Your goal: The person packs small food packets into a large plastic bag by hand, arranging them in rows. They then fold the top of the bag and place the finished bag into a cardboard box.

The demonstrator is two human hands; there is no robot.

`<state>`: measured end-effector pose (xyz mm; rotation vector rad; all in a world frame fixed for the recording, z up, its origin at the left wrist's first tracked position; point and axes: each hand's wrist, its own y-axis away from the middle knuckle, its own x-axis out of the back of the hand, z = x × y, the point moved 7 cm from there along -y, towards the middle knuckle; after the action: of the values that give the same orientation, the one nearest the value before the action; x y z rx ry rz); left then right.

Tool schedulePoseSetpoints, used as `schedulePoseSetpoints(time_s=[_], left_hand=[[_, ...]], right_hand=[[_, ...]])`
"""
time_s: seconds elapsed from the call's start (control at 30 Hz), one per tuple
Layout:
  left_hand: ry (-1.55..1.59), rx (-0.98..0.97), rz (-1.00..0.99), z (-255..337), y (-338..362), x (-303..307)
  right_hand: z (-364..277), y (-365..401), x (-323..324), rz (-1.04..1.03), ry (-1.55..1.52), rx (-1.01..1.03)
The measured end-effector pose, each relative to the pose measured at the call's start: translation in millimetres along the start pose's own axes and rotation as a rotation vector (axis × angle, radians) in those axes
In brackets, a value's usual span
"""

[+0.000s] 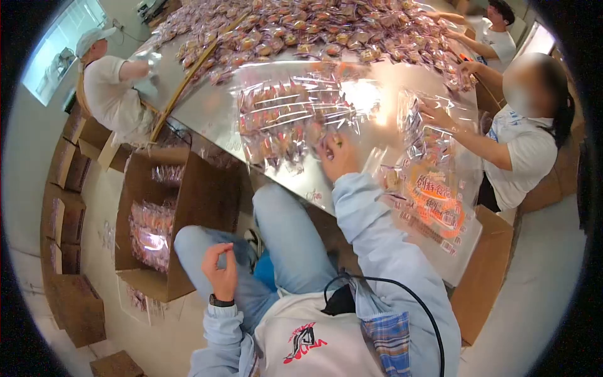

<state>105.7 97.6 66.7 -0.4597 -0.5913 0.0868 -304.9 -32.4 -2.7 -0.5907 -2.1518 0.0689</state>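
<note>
My right hand (339, 157) reaches over the metal table's near edge. Its fingers curl around a small wrapped snack packet (328, 149) at the end of a row. The row lies in a large clear plastic bag (289, 113) with several packets lined up inside. Glare on the film hides the bag's exact opening. My left hand (220, 273), with a dark band at the wrist, hovers above my left thigh. Its fingers are bent in and pressed together, and nothing shows in them.
A heap of wrapped packets (314, 31) covers the far table. Printed plastic bags (433, 207) lie to the right, beside a cardboard box (483, 270). An open carton (182, 220) with filled bags stands left. Co-workers (527, 138) work at right; another person (113, 88) is left.
</note>
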Motion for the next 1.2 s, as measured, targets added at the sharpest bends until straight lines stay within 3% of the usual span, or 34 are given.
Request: schedulePoseSetpoints(time_s=[0.03,0.17,0.27,0.33,0.47,0.57,0.67,0.77,0.9,1.0,1.07,1.13,1.2], left_hand=[[0.041,-0.013,0.009,17.5,-15.2,-7.5],[0.121,-0.26,-0.208,67.6,-53.1,-64.0],[0.098,-0.36,-0.44,95.0,-68.6,-122.7],[-0.021,-0.451,-0.489,97.9,-77.8,-162.0],[-0.224,-0.571,-0.428,96.8,-108.2,-219.6],[-0.353,-0.574,-0.349,84.5,-126.9,-247.3],[-0.25,-0.449,-0.365,76.6,-127.2,-259.9],[-0.364,-0.563,-0.246,82.6,-139.6,-268.6],[-0.477,-0.517,-0.29,72.7,-159.9,-297.7],[-0.509,-0.512,-0.303,78.4,-164.7,-302.6],[-0.426,-0.468,-0.292,77.0,-166.3,-302.6],[-0.406,-0.465,-0.344,73.6,-168.6,-306.8],[-0.31,-0.482,-0.276,78.4,-170.8,-304.7]], right_hand=[[-3.6,4.5,-2.5,0.121,0.116,0.105],[-16.1,12.9,2.0,0.168,0.161,0.145],[-4.2,9.6,0.2,0.171,-0.016,0.164],[5.6,0.1,2.0,0.071,-0.163,0.066],[4.5,-18.2,12.0,-0.008,-0.331,-0.026],[22.4,-21.6,7.4,0.158,-0.232,0.226],[37.5,-19.3,-4.2,0.071,-0.785,0.018],[29.9,-16.0,-3.3,-0.056,-0.605,-0.074],[-3.2,-15.7,13.0,-0.027,-0.142,0.37],[30.1,-8.4,-2.7,-0.062,-0.564,0.07],[55.4,1.2,-12.1,0.036,-0.783,-0.076],[41.8,-5.9,8.3,0.161,-0.903,-0.19],[29.2,-11.3,13.6,0.239,-0.873,-0.081]])
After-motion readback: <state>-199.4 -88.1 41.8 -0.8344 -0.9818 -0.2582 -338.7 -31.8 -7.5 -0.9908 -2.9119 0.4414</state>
